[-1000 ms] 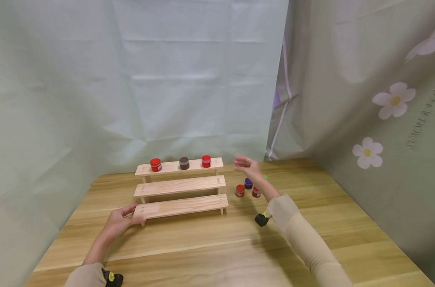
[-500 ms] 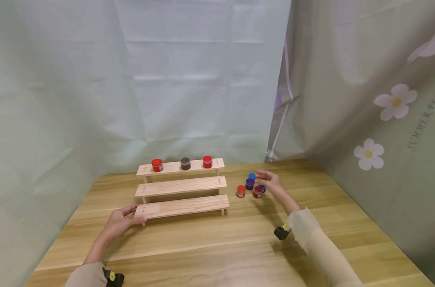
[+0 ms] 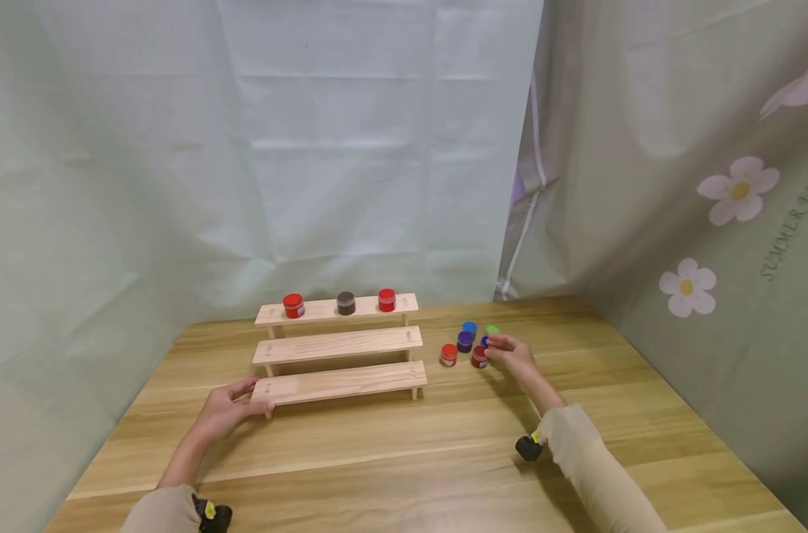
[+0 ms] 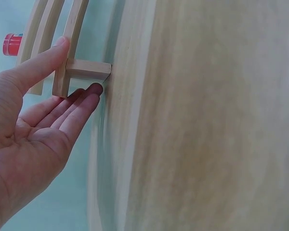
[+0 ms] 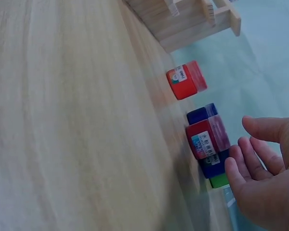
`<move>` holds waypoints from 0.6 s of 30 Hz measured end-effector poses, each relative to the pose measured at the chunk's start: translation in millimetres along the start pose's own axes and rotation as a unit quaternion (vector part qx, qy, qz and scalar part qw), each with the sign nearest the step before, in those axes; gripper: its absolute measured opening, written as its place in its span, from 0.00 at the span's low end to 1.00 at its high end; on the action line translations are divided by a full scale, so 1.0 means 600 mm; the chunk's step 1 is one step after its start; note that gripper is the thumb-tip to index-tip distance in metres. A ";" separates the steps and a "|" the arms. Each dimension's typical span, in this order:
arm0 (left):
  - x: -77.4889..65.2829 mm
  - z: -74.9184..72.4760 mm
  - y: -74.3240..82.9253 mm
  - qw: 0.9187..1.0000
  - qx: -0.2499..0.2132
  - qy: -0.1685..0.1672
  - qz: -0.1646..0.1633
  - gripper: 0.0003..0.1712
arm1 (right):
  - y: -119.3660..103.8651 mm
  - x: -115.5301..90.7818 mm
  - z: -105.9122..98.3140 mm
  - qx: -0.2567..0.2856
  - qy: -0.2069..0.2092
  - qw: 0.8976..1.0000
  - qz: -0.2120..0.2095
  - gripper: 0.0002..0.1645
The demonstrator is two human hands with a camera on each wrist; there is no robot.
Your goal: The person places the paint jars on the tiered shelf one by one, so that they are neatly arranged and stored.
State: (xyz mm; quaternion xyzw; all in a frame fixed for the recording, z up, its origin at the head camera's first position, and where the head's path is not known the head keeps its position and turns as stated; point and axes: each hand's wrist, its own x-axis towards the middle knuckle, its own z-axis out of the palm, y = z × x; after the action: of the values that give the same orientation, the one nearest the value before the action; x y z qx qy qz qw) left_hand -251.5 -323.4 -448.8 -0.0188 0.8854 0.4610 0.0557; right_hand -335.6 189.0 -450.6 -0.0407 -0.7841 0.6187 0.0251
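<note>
A three-step wooden shelf (image 3: 337,344) stands left of centre on the table. My left hand (image 3: 220,411) grips the left end of its lowest plank; the left wrist view shows the thumb on the plank (image 4: 72,33) and the fingers under its end. My right hand (image 3: 513,355) hovers beside a group of small paint jars, thumb and fingers apart with nothing between them. Nearest to it are a dark red jar (image 5: 207,139) and a blue jar (image 5: 214,166), which the fingers partly cover in the head view. A green jar (image 3: 493,330) sits just behind.
On the top plank stand a red jar (image 3: 294,306), a dark grey jar (image 3: 346,303) and another red jar (image 3: 387,300). An orange-red jar (image 3: 448,355), a purple jar (image 3: 465,341) and a light blue jar (image 3: 469,328) stand right of the shelf. Curtains hang behind.
My right hand has come down from beside the top plank, moving right to the jars on the table. The left hand has stayed on the shelf.
</note>
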 end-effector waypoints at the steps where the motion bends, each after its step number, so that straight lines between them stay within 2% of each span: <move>1: 0.000 0.000 0.001 1.000 0.001 0.000 -0.001 0.51 | 0.002 0.000 0.000 -0.001 0.000 1.000 0.001 0.28; 9: 0.001 0.001 0.001 1.000 -0.003 -0.004 0.003 0.50 | 0.021 0.004 -0.001 -0.007 0.000 1.000 0.012 0.27; 18: 0.004 0.000 -0.004 1.000 0.001 -0.002 0.002 0.49 | 0.023 0.007 0.007 -0.018 -0.006 1.000 0.012 0.28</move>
State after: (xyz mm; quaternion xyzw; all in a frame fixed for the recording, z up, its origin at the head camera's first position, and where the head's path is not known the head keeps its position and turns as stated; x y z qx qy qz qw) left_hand -253.9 -324.6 -450.9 -0.0161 0.8858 0.4604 0.0566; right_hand -339.7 188.3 -465.3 -0.0465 -0.7950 0.6047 0.0120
